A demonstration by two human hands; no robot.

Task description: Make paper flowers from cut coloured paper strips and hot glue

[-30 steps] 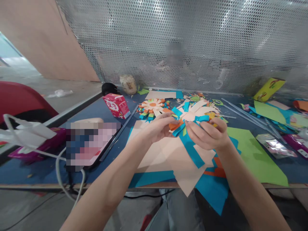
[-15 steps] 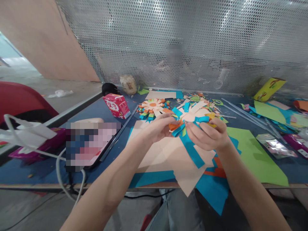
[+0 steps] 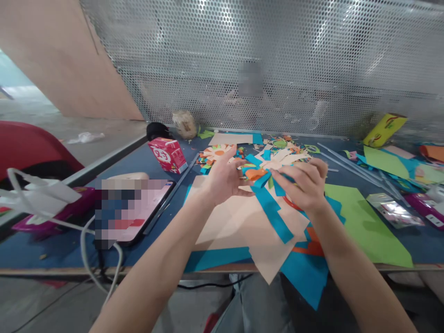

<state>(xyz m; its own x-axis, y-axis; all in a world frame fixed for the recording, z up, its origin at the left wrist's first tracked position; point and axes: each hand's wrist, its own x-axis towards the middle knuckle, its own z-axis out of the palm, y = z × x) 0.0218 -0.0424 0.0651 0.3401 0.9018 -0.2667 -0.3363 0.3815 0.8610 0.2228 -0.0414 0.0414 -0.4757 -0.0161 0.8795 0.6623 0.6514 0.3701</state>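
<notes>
A pixelated patch hid the screen of the tablet (image 3: 128, 210) lying left of the peach sheet (image 3: 229, 222), and a second blurred patch sat on the perforated metal screen (image 3: 312, 69) behind it. Both forearms were cut off at the bottom edge, and motion blur softened the hands.

Just above the peach sheet's far end, the half-made paper flower (image 3: 257, 175), an orange centre ringed with blue strips, hung between the two hands. The right hand (image 3: 302, 185) had its fingers (image 3: 281, 178) curled tight on the blue strips at the flower's right side; their tips were hidden under the paper. The left hand (image 3: 224, 178) stood wide, fingers spread and upright, just beside the flower's left edge; whether it touched was unclear. A long blue strip (image 3: 274, 215) trailed from the flower down across the peach sheet.

Beyond the sheet lay a finished paper flower (image 3: 215, 155) and a red carton (image 3: 167, 154); to its right lay a green sheet (image 3: 364, 222) on the table (image 3: 52, 240).
</notes>
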